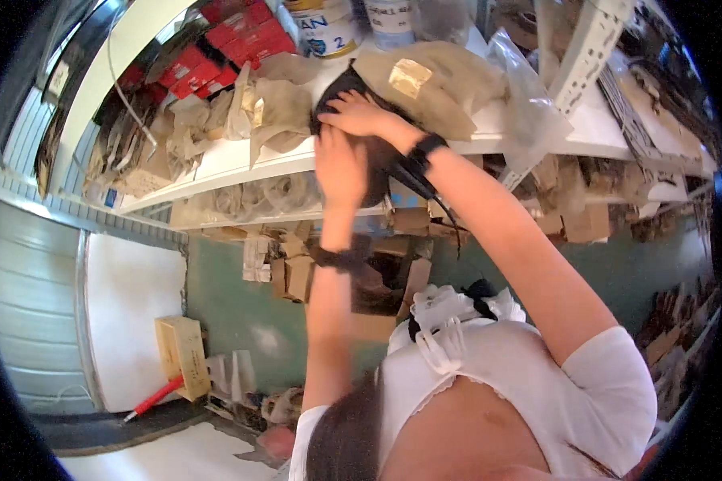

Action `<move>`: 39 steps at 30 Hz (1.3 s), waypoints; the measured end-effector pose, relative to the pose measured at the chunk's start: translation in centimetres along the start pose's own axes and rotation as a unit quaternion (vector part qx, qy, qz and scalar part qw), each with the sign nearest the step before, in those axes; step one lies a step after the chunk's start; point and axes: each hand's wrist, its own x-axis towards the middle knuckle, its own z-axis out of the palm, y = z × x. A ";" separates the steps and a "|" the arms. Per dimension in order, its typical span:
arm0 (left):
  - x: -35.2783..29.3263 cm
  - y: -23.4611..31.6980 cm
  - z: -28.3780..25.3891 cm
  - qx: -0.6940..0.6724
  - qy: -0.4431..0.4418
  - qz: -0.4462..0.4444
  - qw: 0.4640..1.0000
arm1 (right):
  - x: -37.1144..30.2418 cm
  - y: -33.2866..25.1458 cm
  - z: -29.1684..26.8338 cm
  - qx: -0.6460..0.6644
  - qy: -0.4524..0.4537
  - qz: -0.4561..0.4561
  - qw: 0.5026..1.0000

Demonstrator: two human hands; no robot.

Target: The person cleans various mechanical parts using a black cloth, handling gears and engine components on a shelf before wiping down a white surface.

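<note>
A black cloth item (381, 164), perhaps a bag, lies over the front edge of the white shelf, with thin dark cords trailing down its right side. My right hand (357, 114) rests on its upper part, palm down with fingers spread. Just below, my left hand (342, 170) lies against the same black cloth, slightly blurred, its fingers stretched upward. Both wrists wear dark bands. Part of the cloth is hidden beneath my hands. Right beside it on the shelf sits a tan plastic bag (437, 80) with a yellowish label.
The white shelf (225, 172) also bears smaller tan bags (285, 112), red boxes (245, 36) and white tubs (325, 32). A perforated metal upright (590, 56) stands to the right. Cardboard boxes (297, 268) lie below. At lower left are a yellowish box (182, 357) and a red tool (156, 398).
</note>
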 end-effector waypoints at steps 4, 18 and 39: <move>1.9 -1.6 -1.2 -0.071 -0.081 0.000 0.994 | 0.3 -0.8 0.3 0.004 0.072 -0.002 0.997; -6.8 6.8 0.3 -0.112 -0.006 0.054 0.992 | -14.8 3.0 -0.9 0.077 0.265 -0.130 0.952; -5.9 13.0 3.4 -0.299 -0.068 0.132 0.943 | -16.1 7.6 -4.9 -0.135 0.333 0.105 0.927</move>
